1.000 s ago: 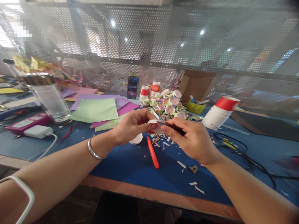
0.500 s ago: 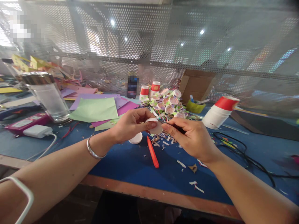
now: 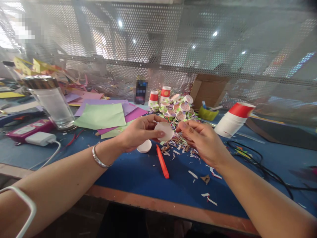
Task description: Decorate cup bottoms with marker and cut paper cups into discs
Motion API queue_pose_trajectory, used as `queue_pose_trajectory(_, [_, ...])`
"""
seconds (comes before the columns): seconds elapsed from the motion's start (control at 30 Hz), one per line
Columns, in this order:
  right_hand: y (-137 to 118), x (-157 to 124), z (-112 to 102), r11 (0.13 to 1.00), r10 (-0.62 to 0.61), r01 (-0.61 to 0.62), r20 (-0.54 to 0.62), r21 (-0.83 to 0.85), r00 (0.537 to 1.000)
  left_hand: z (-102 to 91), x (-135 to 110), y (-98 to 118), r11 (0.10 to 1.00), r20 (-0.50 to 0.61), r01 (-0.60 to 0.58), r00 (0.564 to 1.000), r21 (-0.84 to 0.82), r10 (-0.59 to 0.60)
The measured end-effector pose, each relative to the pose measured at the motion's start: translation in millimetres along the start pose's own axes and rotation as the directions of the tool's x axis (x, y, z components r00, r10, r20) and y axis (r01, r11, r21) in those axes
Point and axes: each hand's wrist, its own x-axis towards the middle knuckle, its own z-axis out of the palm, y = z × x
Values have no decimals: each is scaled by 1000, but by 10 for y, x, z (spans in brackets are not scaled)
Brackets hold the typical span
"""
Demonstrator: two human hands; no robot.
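- Making out a pale label on the magenta box (image 3: 32,130) — too small to read.
- Seeing a gold emblem on a red-and-white cup (image 3: 165,94) and reddish print on the heaped round pieces (image 3: 184,106), both illegible.
- Pinching the white disc (image 3: 165,131) by its left side between thumb and fingers of the left hand (image 3: 146,130), projecting rightward from the grip, above paper scraps (image 3: 175,152).
- Curling the right hand (image 3: 200,138) just beside the disc, apart from it, bringing thumb and fingers close — cannot tell whether around anything.
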Motion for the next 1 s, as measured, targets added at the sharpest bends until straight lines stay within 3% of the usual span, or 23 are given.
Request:
queue_pose_trajectory(0.23, [-77,-40,99,998,26,-31,79,60,997,10,-8,-7,998,52,38,998,-40,-36])
queue_pose_trajectory(0.37, [-87,-32,100,1000,-19,19,64,5,998,12,-3,0,997,80,46,996,-65,-40])
queue_pose_trajectory(0.53, [-83,-27,92,987,-82,87,42,-135,996,15,-10,18,998,19,38,999,-58,-37])
queue_pose_trajectory(0.67, [-77,-36,95,990,-92,92,4,-106,996,25,-18,21,998,-3,52,999,-43,-52])
queue_pose_trajectory(0.8, [-90,-43,113,994,-83,83,-3,-68,997,42,-16,15,995,52,57,997,-81,-53])
queue_pose_trajectory(1.0, [-83,-64,109,968,-133,133,13,-214,991,29,-17,23,995,-66,-16,998,-94,10])
